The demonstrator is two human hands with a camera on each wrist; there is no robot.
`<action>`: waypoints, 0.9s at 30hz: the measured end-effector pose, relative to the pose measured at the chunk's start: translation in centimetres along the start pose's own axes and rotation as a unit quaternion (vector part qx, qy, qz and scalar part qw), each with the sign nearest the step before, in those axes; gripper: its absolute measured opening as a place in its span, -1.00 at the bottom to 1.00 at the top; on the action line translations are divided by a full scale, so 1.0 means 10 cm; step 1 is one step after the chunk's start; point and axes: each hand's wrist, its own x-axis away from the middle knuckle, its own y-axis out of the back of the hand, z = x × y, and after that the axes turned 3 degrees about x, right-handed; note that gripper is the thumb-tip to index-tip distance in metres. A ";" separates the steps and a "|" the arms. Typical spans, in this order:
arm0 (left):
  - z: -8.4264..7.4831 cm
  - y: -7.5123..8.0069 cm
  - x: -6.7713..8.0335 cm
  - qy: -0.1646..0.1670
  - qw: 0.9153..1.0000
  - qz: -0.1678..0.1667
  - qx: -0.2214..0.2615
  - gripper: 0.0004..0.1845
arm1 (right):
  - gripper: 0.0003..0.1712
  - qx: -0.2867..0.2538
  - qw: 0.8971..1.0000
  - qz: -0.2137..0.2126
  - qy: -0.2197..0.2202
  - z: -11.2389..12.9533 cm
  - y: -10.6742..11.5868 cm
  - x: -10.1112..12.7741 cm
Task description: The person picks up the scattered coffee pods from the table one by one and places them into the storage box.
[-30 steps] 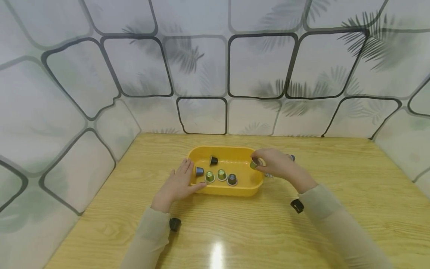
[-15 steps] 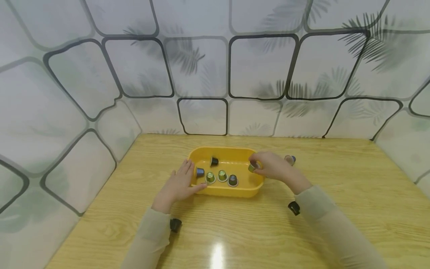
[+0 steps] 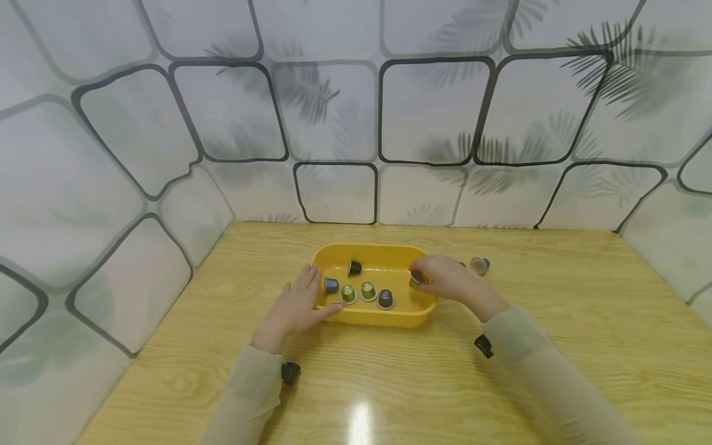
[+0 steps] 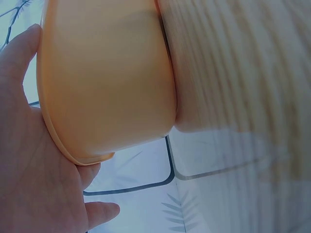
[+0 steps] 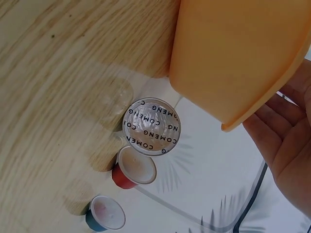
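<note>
Over the right end of the yellow tray (image 3: 371, 313), right hand (image 3: 448, 279) fingers pinch a coffee pod (image 3: 417, 280), left hand (image 3: 293, 307) flat against the tray's left wall; a sloppy release could knock it onto the tabletop (image 3: 556, 296).

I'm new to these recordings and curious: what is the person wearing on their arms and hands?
Both arms wear long, snug, pale beige sleeves: left sleeve, right sleeve. A small black device sits at each wrist: left wrist device, right wrist device. The left hand and right hand are bare, without gloves; no rings show.
</note>
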 end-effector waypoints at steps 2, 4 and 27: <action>0.01 0.00 0.00 0.000 1.000 0.000 -0.001 -0.04 | -0.70 0.010 1.000 -0.001 0.005 0.00 -0.01 -0.01; 0.01 -0.01 0.00 0.000 1.000 0.000 -0.002 -0.04 | -0.69 0.021 1.000 0.001 0.008 0.00 -0.02 -0.02; 0.03 -0.02 -0.02 0.001 1.000 0.006 -0.007 -0.01 | -0.81 0.060 0.994 0.088 -0.026 0.07 -0.04 -0.16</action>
